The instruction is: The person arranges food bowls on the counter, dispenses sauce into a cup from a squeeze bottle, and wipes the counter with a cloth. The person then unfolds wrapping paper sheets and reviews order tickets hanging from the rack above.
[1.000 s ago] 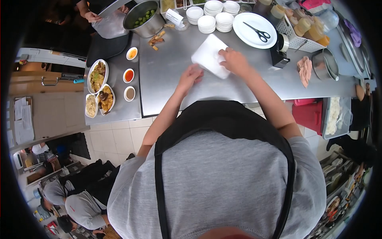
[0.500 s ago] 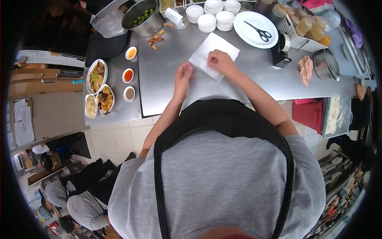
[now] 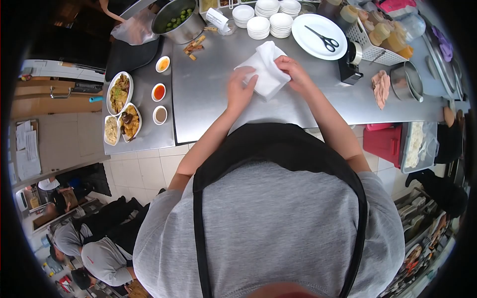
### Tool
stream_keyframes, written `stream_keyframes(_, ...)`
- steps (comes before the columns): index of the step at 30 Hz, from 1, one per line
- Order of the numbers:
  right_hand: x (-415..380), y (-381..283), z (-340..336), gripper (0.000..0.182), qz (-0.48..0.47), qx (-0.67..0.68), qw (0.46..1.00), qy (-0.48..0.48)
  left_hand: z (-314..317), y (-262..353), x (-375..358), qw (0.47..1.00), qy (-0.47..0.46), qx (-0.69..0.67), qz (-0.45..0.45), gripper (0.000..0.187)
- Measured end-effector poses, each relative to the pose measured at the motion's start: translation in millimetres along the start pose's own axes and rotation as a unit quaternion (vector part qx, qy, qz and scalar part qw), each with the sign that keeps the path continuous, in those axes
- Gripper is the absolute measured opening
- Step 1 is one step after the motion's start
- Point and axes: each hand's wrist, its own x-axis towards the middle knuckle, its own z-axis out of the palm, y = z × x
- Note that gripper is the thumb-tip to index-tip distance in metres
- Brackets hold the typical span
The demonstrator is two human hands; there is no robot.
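A thin white sheet [image 3: 271, 83], perhaps a paper napkin, lies partly folded on the steel counter in front of me. Its upper right part is raised into a fold. My right hand [image 3: 297, 74] is closed on that raised right edge, pinching it between thumb and fingers. At the sheet's left side, my left hand [image 3: 242, 89] rests over the edge, its thumb apart from the fingers; the fingers are blurred by motion. Whatever may lie under the fold is hidden.
Black scissors [image 3: 325, 40] lie on a white oval plate [image 3: 304, 43] beyond my right hand. Stacked white dishes [image 3: 258, 27] stand behind the sheet. Sauce cups [image 3: 159, 93] and filled food dishes [image 3: 119, 92] are at left. A crumpled pink cloth [image 3: 381, 89] lies at right.
The sheet was flatter; its right side is now lifted and folded. My right hand moved right onto that edge. My left hand moved right, over the sheet's left side.
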Motion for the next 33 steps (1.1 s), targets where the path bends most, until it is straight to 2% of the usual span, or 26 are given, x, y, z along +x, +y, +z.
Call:
stream_keyframes(1, -2, -2, 1, 0.003, -0.006, -0.018, 1.0, -0.003, 5, 2, 3, 0.995, -0.036, -0.088, -0.03, 0.025)
stream_keyframes(2, -3, -3, 3, 0.003, -0.012, -0.036, 0.999, -0.007, 11, 4, 7, 0.995, -0.038, -0.089, -0.029, 0.025)
stream_keyframes(4, -9, -5, 8, 0.002, -0.016, -0.069, 0.997, 0.001, 18, 10, 13, 0.94, -0.038, -0.274, -0.197, 0.023)
stream_keyframes(5, -11, -6, 11, 0.002, -0.018, -0.103, 0.995, 0.007, 20, 13, 15, 0.94, -0.04, -0.274, -0.197, 0.023)
stream_keyframes(7, -11, -3, 12, 0.001, -0.017, -0.113, 0.993, 0.012, 20, 17, 20, 0.916, -0.017, -0.301, -0.264, 0.022)
stream_keyframes(12, -10, 6, 11, 0.004, -0.027, -0.099, 0.995, 0.013, 21, 6, 16, 0.93, -0.046, -0.277, -0.238, 0.02)
stream_keyframes(15, -12, 8, 17, 0.01, -0.08, -0.152, 0.985, 0.028, 20, 7, 13, 0.923, -0.055, -0.304, -0.23, 0.016)
stream_keyframes(17, -12, 11, 16, 0.011, -0.135, -0.262, 0.955, 0.019, 18, 14, 12, 0.917, -0.055, -0.327, -0.223, 0.014)
stream_keyframes(20, -12, 16, 15, 0.009, -0.183, -0.319, 0.929, 0.04, 12, 16, 11, 0.894, -0.036, -0.363, -0.259, 0.008)
stream_keyframes(24, -14, 23, 11, 0.012, -0.225, -0.303, 0.925, 0.036, 9, 4, 7, 0.901, -0.012, -0.352, -0.254, 0.007)
stream_keyframes(26, -19, 20, 10, 0.012, -0.233, -0.211, 0.949, 0.022, 6, 2, 6, 0.903, 0.001, -0.349, -0.25, 0.008)
stream_keyframes(27, -20, 18, 10, 0.012, -0.232, -0.212, 0.949, 0.021, 3, 0, 6, 0.896, 0.004, -0.363, -0.257, 0.005)
stream_keyframes(29, -25, 9, 11, 0.023, -0.229, -0.242, 0.941, 0.063, -2, 2, 6, 0.888, 0.007, -0.377, -0.263, 0.002)
stream_keyframes(31, -27, 2, 14, 0.027, -0.23, -0.265, 0.931, 0.096, -5, 4, 6, 0.858, -0.009, -0.429, -0.282, 0.003)
stream_keyframes(33, -27, 0, 12, 0.031, -0.231, -0.287, 0.92, 0.131, -6, 4, 6, 0.853, -0.013, -0.437, -0.285, 0.006)
